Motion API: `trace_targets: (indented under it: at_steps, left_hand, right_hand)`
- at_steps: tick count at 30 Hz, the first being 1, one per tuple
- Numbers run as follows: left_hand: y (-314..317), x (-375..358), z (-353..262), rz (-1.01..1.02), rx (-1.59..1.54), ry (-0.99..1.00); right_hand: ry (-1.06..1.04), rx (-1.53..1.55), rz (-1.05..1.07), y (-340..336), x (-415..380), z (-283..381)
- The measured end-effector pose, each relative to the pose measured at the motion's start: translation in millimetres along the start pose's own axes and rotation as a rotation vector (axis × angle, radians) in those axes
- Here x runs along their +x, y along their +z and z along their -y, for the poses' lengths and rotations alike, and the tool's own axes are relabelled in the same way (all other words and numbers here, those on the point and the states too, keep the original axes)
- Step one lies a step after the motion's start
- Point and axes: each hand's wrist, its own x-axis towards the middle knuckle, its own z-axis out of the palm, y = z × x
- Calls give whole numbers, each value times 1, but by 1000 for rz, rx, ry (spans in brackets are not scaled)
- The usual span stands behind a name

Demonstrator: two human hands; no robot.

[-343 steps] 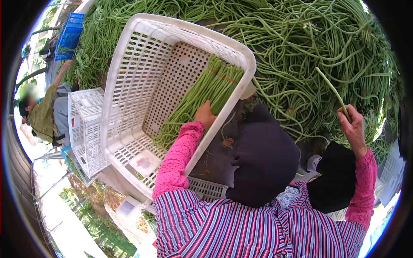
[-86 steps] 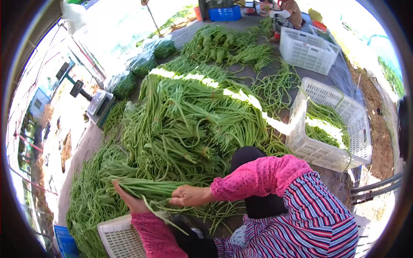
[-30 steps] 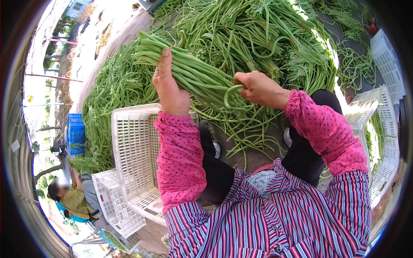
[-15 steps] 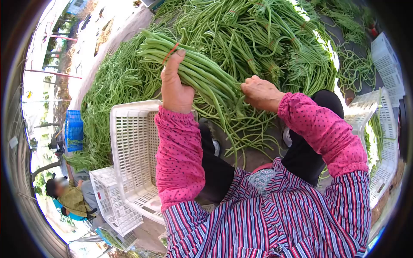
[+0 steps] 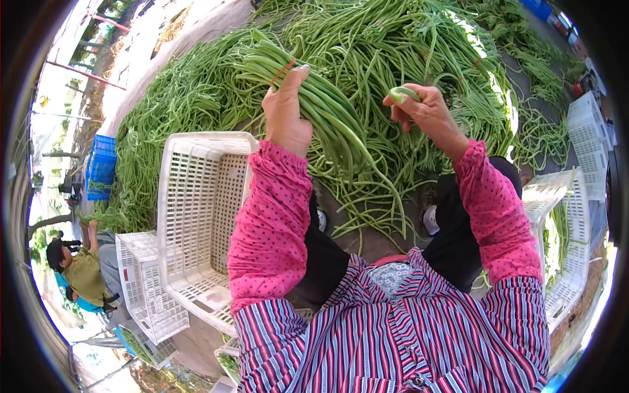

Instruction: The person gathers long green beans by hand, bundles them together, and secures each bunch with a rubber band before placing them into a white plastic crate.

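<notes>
- Green beans (image 5: 386, 59) are softly shaded, crossed at right by bright glare.
- The far left is washed white by daylight.
- Edges are curved by distortion and ringed in black.

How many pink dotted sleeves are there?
2: the left sleeve, behind the left hand gripping bundled beans, and the right sleeve, behind the right hand. None seems hidden.

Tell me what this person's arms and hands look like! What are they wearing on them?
Bright pink cloth oversleeves with small dark polka dots cover the forearms, gathered into ruffled cuffs. Above them are striped cloth shirt sleeves in red, white and dark blue. The left hand and right hand are bare.
</notes>
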Motion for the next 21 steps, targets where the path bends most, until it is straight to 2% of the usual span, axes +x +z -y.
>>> trace_targets:
  at_steps: [4,7,12,14,15,16,18,20,21]
  left_hand:
    - [16,-9,11,-1,57,37]
    - [21,-7,14,-37,66,26]
    - [20,-9,11,8,32,-18]
    - [22,-13,8,92,-7,-75]
    - [24,-11,8,84,-36,-116]
    - [23,-10,7,90,-30,-128]
    - [21,-10,6,136,-145,-209]
    - [26,-10,7,91,-138,-202]
    - [27,-10,5,69,-165,-230]
  right_hand:
    - [35,124,50,36,4,14]
    - [-35,-106,-55,54,9,13]
    - [8,-149,-53,53,12,-2]
    - [16,-148,-2,49,10,-4]
    - [111,-198,-3,49,4,12]
    - [117,-192,-16,50,2,9]
    - [83,-282,-55,51,0,-1]
    - [33,-306,-86,52,-3,-3]
    - [34,-442,-137,52,-4,2]
